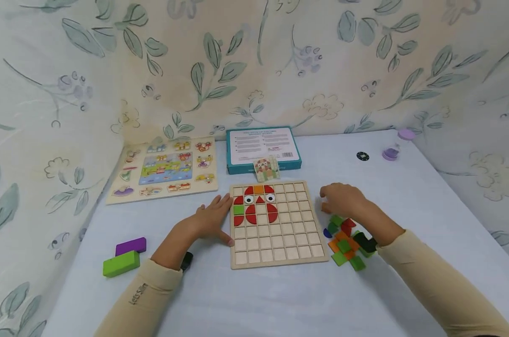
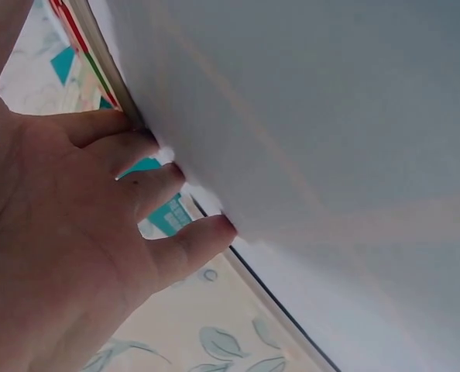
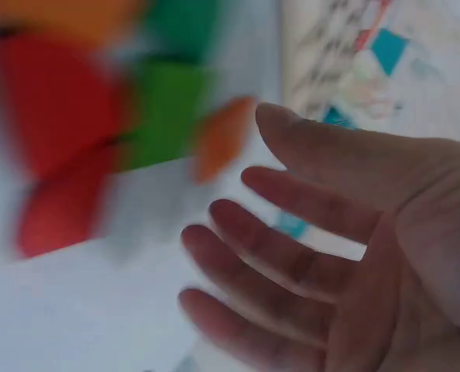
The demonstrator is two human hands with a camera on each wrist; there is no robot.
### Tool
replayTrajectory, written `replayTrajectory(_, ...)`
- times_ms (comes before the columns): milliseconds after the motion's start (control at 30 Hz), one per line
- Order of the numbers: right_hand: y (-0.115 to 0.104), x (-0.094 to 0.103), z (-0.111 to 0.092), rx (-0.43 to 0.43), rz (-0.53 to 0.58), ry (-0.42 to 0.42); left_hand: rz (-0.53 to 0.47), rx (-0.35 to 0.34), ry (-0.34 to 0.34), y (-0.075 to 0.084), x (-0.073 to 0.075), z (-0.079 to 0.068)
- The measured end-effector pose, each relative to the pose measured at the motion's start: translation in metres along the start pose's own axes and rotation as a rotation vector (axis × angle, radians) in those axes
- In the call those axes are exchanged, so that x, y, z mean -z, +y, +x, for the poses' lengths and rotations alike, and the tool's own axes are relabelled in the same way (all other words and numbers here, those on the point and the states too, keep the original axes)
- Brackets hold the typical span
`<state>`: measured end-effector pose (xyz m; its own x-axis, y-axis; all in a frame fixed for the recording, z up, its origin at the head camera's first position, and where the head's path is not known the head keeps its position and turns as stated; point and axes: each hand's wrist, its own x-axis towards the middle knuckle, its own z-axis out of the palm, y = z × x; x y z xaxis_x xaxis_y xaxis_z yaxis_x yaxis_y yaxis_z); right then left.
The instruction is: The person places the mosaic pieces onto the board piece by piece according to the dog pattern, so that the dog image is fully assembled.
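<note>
A square wooden grid board [image 1: 279, 255] lies on the table, its upper-left cells filled with red curved pieces [image 1: 251, 215], an orange square [image 1: 258, 189], two eye pieces and a green square [image 1: 239, 210]. My left hand [image 1: 210, 220] lies beside the board's left edge, fingers spread, fingertips and thumb right at the rim. To the right of the board, my right hand [image 1: 344, 200] hovers close over the table, fingers loosely bent. Below it lies a loose pile of coloured pieces [image 1: 344, 245]. In the right wrist view, a blurred orange piece [image 3: 222, 139] shows just past the thumb tip.
A picture card [image 1: 267, 169] leans on a teal box [image 1: 262, 150] behind the board. A wooden picture puzzle [image 1: 165, 171] lies back left, with purple [image 1: 130, 246] and green blocks [image 1: 121, 264] front left. A black disc [image 1: 363, 156] and a purple-capped sand timer [image 1: 397, 145] are back right.
</note>
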<state>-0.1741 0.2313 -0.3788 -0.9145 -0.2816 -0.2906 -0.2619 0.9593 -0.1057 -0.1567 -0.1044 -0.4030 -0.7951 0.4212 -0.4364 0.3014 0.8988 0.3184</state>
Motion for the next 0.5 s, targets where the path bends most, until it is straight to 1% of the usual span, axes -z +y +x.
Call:
replayTrajectory(67, 0.012, -0.009, -0.003, -0.001, 0.032, -0.008, 0.013, 0.012, -0.013, 0.000, 0.001, -0.001)
replayTrajectory(133, 0.017, -0.016, -0.003, 0.007, 0.082, 0.010, 0.018, 0.016, -0.015, 0.001, 0.002, -0.003)
replayTrajectory(200, 0.019, -0.018, -0.002, 0.012, 0.108, 0.037, 0.016, 0.018, -0.019, 0.002, 0.003, -0.004)
replayTrajectory(267, 0.017, -0.016, -0.001, 0.011, 0.124, 0.072, 0.012, 0.016, -0.023, 0.004, 0.003, -0.004)
replayTrajectory(367, 0.001, -0.006, 0.002, 0.052, 0.193, 0.152, 0.007, 0.017, -0.028, 0.006, 0.003, -0.003)
replayTrajectory(433, -0.019, 0.000, 0.005, 0.137, 0.278, 0.187, 0.013, 0.018, -0.026, 0.008, 0.003, -0.003)
replayTrajectory(500, -0.043, 0.003, 0.009, 0.253, 0.344, 0.176, 0.010, 0.019, -0.019, 0.009, 0.003, -0.004)
